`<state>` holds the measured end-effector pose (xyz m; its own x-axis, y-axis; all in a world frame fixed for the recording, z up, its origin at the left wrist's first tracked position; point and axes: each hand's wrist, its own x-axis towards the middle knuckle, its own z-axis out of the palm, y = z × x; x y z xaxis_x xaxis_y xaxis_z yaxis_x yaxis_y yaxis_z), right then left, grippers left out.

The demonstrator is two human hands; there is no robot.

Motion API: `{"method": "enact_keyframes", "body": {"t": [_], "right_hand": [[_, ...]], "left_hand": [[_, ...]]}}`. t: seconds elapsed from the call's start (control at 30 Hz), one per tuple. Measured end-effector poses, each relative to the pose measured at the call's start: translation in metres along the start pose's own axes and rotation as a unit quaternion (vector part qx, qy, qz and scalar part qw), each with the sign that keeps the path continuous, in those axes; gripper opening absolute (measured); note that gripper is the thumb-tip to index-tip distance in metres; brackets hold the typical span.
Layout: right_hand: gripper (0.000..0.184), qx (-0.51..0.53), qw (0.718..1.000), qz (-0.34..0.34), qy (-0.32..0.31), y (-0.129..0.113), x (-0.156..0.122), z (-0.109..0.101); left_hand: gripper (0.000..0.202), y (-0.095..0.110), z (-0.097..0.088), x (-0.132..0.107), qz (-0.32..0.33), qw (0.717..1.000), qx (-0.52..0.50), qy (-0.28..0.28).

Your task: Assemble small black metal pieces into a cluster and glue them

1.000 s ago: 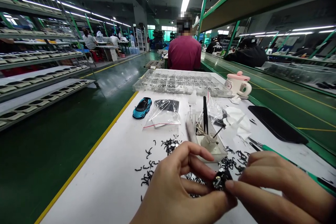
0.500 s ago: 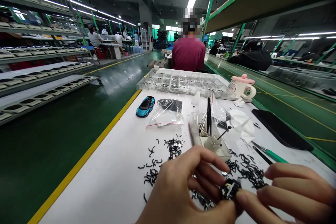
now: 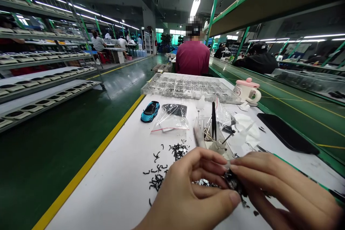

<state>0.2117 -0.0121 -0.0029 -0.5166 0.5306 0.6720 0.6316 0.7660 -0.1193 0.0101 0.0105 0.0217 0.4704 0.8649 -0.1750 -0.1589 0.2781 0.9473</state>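
Nearest to me, the left hand [image 3: 185,194] and right hand [image 3: 283,183] close their fingertips [image 3: 232,168] narrowly on a small black part [image 3: 233,181], above the white counter [image 3: 113,190]. It looks light and fragile, so I take it by its edges. The fingers hide its shape. Loose black pieces [image 3: 156,182] lie beside, and a clear compartment tray [image 3: 188,88] sits farther.

Folks, I could read no label, brand or number, not on the black part [image 3: 233,181] in my fingers [image 3: 205,161], nor the clear parts tray [image 3: 153,81]
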Motion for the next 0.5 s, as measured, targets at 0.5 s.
{"method": "enact_keyframes", "body": {"t": [0.5], "right_hand": [[0.023,-0.053,0.999,-0.005,0.01,-0.0037,0.0111,0.0024]], "left_hand": [[0.031,-0.0022,-0.0043,0.0073,-0.038,0.998,-0.047,0.021]]}}
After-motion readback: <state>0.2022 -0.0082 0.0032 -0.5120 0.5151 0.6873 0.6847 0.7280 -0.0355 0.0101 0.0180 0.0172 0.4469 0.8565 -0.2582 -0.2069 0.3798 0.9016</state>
